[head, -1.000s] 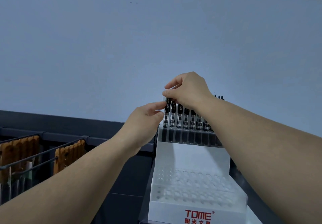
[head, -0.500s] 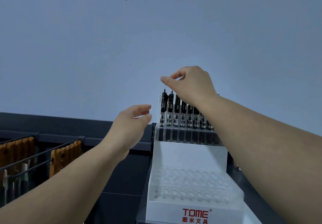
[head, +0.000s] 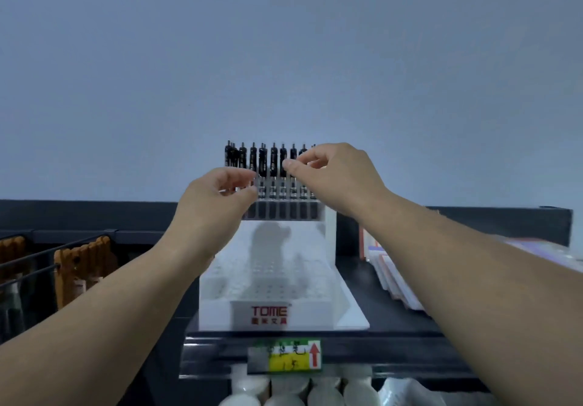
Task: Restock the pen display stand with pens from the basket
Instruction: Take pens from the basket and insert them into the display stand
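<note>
Roughly ten pens (head: 273, 165), one stand (head: 268, 282) | left hand (head: 214, 203), right hand (head: 337, 175) curled, grip unclear

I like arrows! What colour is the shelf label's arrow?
The arrow is red, seen best in the head view.

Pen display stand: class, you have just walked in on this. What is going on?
A person is working with both bare hands at the back row of a white tiered pen display stand. That row holds upright black-topped pens. The left hand has its fingers curled at the row's left end. The right hand brings its fingertips together at a pen further right. Blur hides whether either hand really grips one. The stand's lower front tiers show only empty holes.
</note>
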